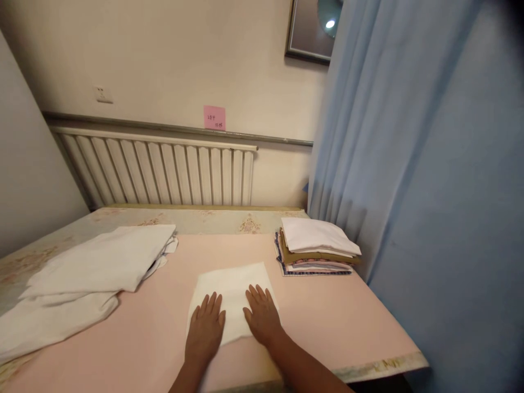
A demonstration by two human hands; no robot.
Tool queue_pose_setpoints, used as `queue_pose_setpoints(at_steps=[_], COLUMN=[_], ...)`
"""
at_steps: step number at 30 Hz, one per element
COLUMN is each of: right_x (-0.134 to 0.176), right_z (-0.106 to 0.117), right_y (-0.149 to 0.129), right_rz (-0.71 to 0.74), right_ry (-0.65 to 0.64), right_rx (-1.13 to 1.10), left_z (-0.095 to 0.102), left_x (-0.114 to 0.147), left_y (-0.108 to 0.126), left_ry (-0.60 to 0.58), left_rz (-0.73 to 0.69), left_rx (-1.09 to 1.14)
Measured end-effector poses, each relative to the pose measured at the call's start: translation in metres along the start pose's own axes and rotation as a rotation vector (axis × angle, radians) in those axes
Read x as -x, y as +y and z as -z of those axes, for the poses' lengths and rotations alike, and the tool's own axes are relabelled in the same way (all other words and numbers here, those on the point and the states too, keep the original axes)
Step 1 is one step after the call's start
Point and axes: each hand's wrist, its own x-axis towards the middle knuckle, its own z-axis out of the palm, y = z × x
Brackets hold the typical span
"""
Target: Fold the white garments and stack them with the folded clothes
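Observation:
A folded white cloth (234,292) lies flat on the pink sheet (327,316) that covers much of the bed or table. Resting on its left part is my left hand (206,326), palm down with the fingers stretched forward. My right hand (263,315) lies flat on the cloth's right part, fingers a little apart. Neither hand grips anything. To the right is a stack of folded clothes (319,237), white on top, with brown, pink and blue-checked layers below. Loose white garments (98,262) are spread out at the left.
Under the pink sheet is a flowered cover (249,224). A white radiator (164,169) stands against the wall behind. A blue curtain (409,136) hangs along the right side. A pink note (214,118), a wall socket (103,95) and a framed picture (308,41) are on the wall.

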Motion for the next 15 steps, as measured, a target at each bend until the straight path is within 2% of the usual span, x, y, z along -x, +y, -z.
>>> queue_pose_setpoints(at_steps=[11,15], right_x=[0.012,0.016], right_z=[0.009,0.013], right_y=[0.018,0.027], right_rz=[-0.004,-0.071], right_ry=[-0.045,-0.064], right_rx=[0.034,0.043], left_z=[0.002,0.001], left_x=[0.001,0.001], left_y=[0.001,0.001], left_ry=[-0.006,-0.004], left_rz=[0.007,0.008], left_rx=[0.022,0.02])
